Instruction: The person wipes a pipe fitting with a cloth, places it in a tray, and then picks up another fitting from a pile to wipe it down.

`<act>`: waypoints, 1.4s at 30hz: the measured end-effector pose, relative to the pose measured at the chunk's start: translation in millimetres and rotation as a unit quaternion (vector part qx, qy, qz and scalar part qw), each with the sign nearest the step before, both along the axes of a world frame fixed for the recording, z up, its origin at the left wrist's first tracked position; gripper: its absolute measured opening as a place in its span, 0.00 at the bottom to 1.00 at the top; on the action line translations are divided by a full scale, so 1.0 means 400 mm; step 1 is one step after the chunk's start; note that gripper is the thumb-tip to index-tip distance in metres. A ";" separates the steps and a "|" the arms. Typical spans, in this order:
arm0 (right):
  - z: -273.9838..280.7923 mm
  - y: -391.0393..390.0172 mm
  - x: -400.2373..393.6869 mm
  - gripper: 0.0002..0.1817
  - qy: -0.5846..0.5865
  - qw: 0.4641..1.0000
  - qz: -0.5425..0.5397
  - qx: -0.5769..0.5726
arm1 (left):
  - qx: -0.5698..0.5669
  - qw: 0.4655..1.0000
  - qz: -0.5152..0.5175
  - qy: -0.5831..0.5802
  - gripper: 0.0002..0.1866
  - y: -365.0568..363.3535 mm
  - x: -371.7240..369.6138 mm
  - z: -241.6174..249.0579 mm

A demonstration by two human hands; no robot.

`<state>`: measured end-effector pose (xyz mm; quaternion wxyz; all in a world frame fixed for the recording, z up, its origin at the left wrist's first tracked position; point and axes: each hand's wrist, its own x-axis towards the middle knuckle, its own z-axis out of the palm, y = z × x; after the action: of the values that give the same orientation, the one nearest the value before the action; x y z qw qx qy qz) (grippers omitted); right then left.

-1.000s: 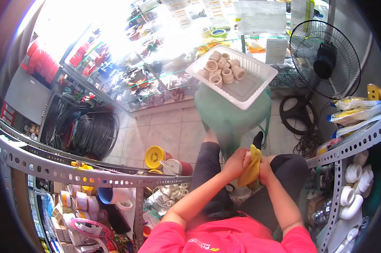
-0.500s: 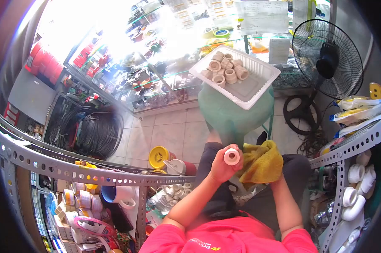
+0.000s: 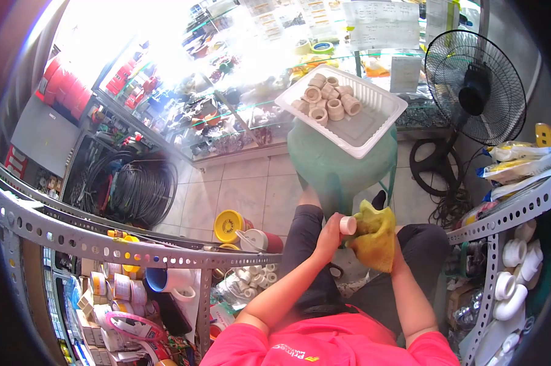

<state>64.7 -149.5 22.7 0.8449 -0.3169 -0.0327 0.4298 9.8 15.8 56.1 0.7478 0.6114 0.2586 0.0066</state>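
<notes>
My left hand [image 3: 328, 240] is closed around a cream plastic pipe fitting [image 3: 348, 225], whose end sticks out toward the cloth. A yellow cloth [image 3: 376, 239] with brownish stains drapes over my right hand [image 3: 398, 257]; it hides most of the fingers, which grip it from beneath. Cloth and fitting are side by side above my lap. Beyond them, a white plastic tray [image 3: 365, 131] rests on a green stool [image 3: 324, 155]. Several similar pipe fittings [image 3: 335, 110] are heaped in the tray's left part.
A black standing fan [image 3: 474, 88] is at the right. Perforated metal shelves [image 3: 135, 249] flank me, with white elbow fittings [image 3: 512, 302] on the right one. Yellow-lidded tubs [image 3: 229, 226] and a coil of black cable [image 3: 142, 194] lie on the left. Glass display cases line the back.
My left hand has turned the fitting, so its open end no longer faces up at me. The cloth in my right hand has tilted and its shape now hangs more upright.
</notes>
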 end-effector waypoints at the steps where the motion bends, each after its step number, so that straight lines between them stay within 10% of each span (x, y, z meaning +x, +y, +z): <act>1: -0.029 0.000 -0.007 0.22 -0.062 0.996 0.007 -0.058 | 0.076 0.997 -0.005 -0.024 0.21 0.002 0.005 -0.031; 5: -0.070 0.005 -0.037 0.23 -0.351 0.906 -0.042 -0.232 | 0.373 0.914 -0.007 -0.160 0.20 -0.009 0.014 -0.109; 9: -0.066 0.026 -0.044 0.21 -0.526 0.788 -0.085 -0.308 | 0.331 0.941 -0.070 -0.030 0.20 -0.011 0.017 -0.055; 16: -0.041 0.000 -0.005 0.16 -0.359 0.862 -0.017 -0.357 | 0.433 0.880 -0.145 -0.132 0.14 -0.009 0.041 -0.037; 22: 0.046 0.000 -0.001 0.16 -0.008 0.997 0.019 -0.076 | 0.384 0.884 -0.168 -0.206 0.14 -0.017 0.035 -0.012; 28: -0.016 -0.010 -0.021 0.15 -0.286 0.925 0.026 -0.250 | 0.392 0.895 -0.127 -0.174 0.15 -0.012 0.020 -0.037; 33: -0.018 -0.003 -0.009 0.16 -0.279 0.906 -0.001 -0.318 | 0.472 0.841 -0.198 -0.174 0.15 -0.011 -0.006 -0.038; 36: -0.049 -0.009 0.002 0.17 -0.143 0.974 -0.033 -0.175 | 0.427 0.865 -0.177 -0.193 0.15 -0.015 0.009 -0.020; 39: -0.036 -0.019 0.021 0.19 0.035 0.997 -0.052 0.048 | 0.138 0.978 -0.040 -0.151 0.18 -0.034 0.009 0.001; 42: 0.021 -0.038 0.016 0.22 0.014 0.991 -0.090 0.100 | -0.328 0.926 -0.107 -0.153 0.21 0.004 -0.013 0.022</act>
<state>71.2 -164.6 31.2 0.9079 -0.2264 -0.0346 0.3511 4.5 17.5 64.7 0.9333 0.3476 0.0614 -0.0652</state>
